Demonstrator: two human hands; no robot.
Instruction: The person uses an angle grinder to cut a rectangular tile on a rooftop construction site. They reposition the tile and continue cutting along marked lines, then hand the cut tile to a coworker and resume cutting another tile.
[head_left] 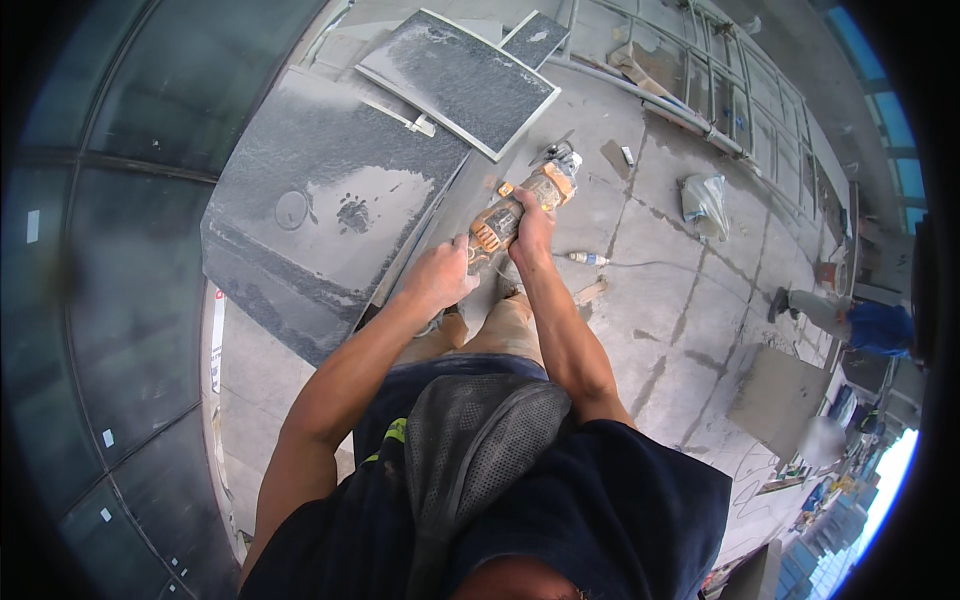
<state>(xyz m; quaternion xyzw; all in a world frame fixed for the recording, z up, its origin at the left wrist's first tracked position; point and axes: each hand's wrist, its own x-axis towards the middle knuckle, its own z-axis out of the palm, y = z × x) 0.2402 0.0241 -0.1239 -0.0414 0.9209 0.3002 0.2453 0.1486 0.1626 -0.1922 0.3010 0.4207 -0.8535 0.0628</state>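
An orange and black angle grinder (492,226), coated with dust, is held out in front of my legs, its metal head pointing away and to the right. My right hand (533,228) is wrapped round the side of its body. At the tool's rear end my left hand (440,274) is closed, its fingertips partly hidden. Left of the grinder lies a large dark grey slab (260,130) with pale dust and a faint ring mark on it. A smaller dark slab with light edges (460,80) rests across its far end.
A cable connector (588,258) with its cord lies on the grey floor to the right. Farther off are a plastic bag (704,205), metal scaffold frames (700,125) and a flat board (780,400). Another person (875,328) is at far right. Dark panels (130,250) line the left.
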